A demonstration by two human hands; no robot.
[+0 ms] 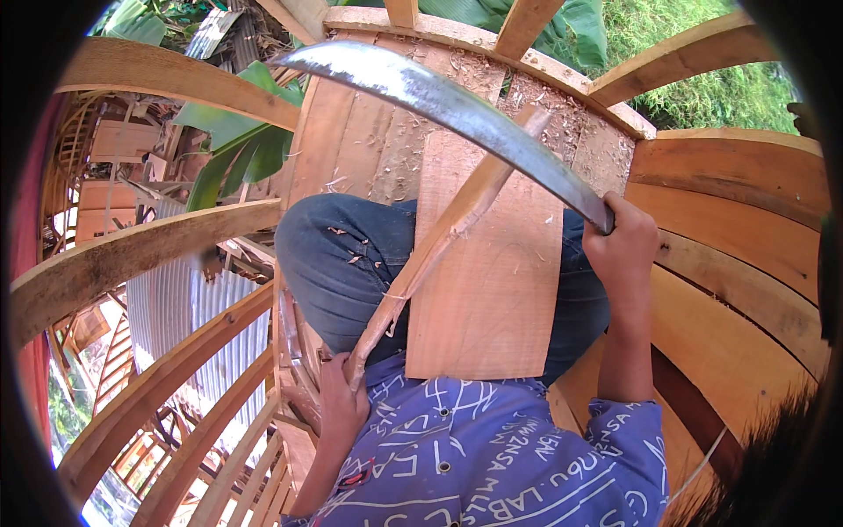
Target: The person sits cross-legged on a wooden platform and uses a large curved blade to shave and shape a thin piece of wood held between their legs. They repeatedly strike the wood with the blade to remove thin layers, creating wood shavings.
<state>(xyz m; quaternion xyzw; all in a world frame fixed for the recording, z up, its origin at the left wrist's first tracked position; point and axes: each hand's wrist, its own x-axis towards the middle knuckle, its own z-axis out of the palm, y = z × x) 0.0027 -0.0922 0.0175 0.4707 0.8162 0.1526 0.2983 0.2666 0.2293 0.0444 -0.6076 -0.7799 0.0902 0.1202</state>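
My right hand (622,241) is closed round the handle end of a long curved machete (448,104), raised with its blade pointing to the far left. Below and partly behind the blade runs a rough wooden stick (443,233), slanting from near left to far right, its bark partly shaved off. The stick's near end is wrapped in the fingers of my left hand (341,391). A flat wooden board (492,281) lies across my lap, under the stick. The blade crosses in front of the stick near its far end; whether they touch I cannot tell.
I sit cross-legged on a plank floor (369,132) strewn with wood shavings (549,97). Wooden railing slats (158,250) curve round the left and far side. A plank wall (738,237) stands close on the right. Corrugated metal sheets (206,307) and leaves (237,145) lie beyond the slats.
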